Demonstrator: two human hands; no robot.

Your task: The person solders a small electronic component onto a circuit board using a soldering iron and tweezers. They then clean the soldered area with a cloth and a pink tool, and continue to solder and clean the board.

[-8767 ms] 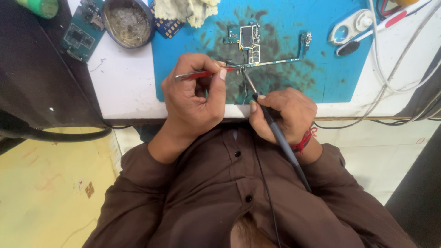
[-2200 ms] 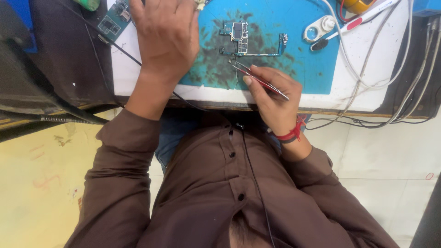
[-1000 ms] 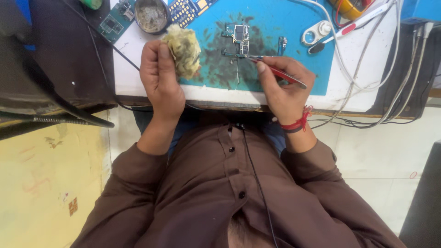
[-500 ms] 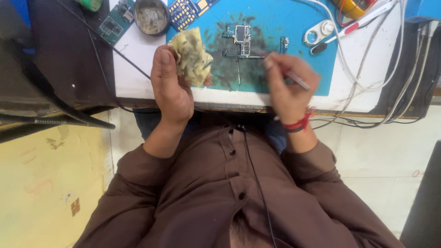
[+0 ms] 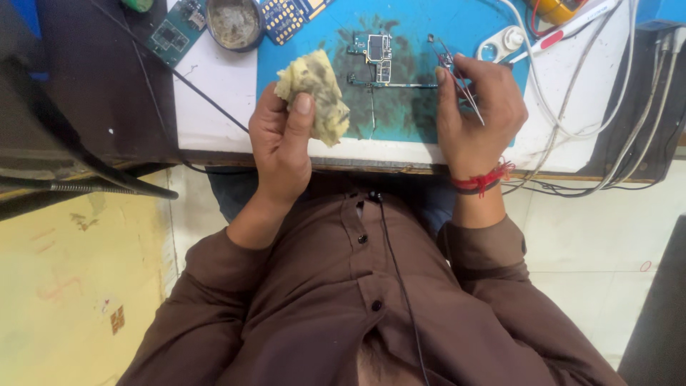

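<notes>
My left hand holds a stained yellowish sponge above the near edge of the blue work mat. My right hand grips thin tweezers, their tips pointing away over the mat. A small phone circuit board lies on the mat between the two hands, over a dark smudged patch. A red thread band circles my right wrist.
A round metal tin and two more circuit boards lie at the back left of the white table. White cables loop at the right. A black hose runs on the left.
My left hand brought the sponge from the back of the table toward me. My right hand swapped a long dark tool for tweezers and now lifts them over the mat.
</notes>
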